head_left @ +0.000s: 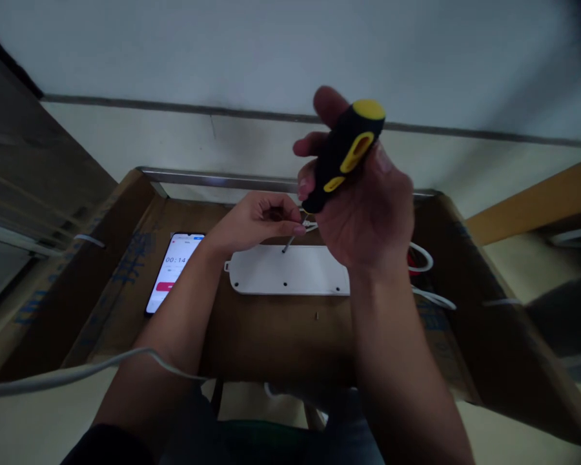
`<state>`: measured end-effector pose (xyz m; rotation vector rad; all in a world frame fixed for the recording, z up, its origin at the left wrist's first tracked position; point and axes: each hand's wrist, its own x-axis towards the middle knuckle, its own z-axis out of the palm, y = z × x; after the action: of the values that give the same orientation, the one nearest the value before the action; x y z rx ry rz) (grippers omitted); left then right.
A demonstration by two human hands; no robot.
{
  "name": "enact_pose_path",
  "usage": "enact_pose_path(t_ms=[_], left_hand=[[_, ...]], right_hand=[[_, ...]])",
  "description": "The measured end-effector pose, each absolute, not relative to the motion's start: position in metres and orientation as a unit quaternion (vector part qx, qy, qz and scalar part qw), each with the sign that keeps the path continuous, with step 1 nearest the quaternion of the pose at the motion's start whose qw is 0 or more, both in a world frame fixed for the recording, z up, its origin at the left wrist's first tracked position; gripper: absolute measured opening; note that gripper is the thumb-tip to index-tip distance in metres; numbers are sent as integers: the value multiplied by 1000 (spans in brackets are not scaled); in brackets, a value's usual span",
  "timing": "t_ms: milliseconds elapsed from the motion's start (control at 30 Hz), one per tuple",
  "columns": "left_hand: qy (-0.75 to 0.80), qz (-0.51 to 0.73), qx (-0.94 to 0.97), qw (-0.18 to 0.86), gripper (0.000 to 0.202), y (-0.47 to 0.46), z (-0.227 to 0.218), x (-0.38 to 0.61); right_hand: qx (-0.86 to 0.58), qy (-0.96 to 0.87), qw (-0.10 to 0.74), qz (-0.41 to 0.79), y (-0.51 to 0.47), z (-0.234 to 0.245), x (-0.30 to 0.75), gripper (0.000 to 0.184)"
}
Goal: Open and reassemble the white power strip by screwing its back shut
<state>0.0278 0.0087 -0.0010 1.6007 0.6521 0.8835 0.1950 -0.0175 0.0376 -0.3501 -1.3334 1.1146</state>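
Note:
My right hand [368, 206] is wrapped round a black and yellow screwdriver [345, 155], its handle tilted up to the right. The shaft slants down to a hole near the far edge of a white power strip [290, 268], which lies with its screw holes facing up. My left hand [261, 219] pinches close to the shaft, thumb and forefinger together; whether it grips the shaft itself or something small is hidden. One small screw [317, 316] rests on the cardboard in front of the strip.
A phone [174, 271] showing a running timer lies left of the strip. White cable [436, 297] loops out at the right, near something red. Cardboard [271, 336] covers the table, with raised side flaps. Another white cable [77, 373] crosses at lower left. A wall stands behind.

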Motion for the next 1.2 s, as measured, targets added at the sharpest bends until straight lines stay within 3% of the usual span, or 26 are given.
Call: enact_pose_path(t_ms=[133, 300, 533, 633, 833, 1067, 1200], left_hand=[[256, 345, 683, 591, 39, 10, 0, 26], [210, 404, 652, 606, 43, 7, -5, 39], [238, 446, 622, 598, 42, 10, -7, 41], [248, 396, 645, 605, 36, 13, -6, 31], [285, 166, 759, 561, 33, 24, -14, 15], [307, 142, 756, 561, 20, 28, -25, 15], [303, 160, 731, 590, 19, 28, -27, 17]], right_hand=[[-161, -559, 668, 464, -19, 36, 192, 32], [-178, -553, 699, 417, -15, 29, 190, 39], [-171, -619, 619, 452, -12, 24, 195, 42], [-189, -635, 651, 372, -8, 20, 195, 40], [-228, -612, 708, 270, -12, 21, 186, 44], [-294, -614, 713, 165, -22, 21, 175, 26], [-249, -653, 687, 201, -22, 20, 179, 29]])
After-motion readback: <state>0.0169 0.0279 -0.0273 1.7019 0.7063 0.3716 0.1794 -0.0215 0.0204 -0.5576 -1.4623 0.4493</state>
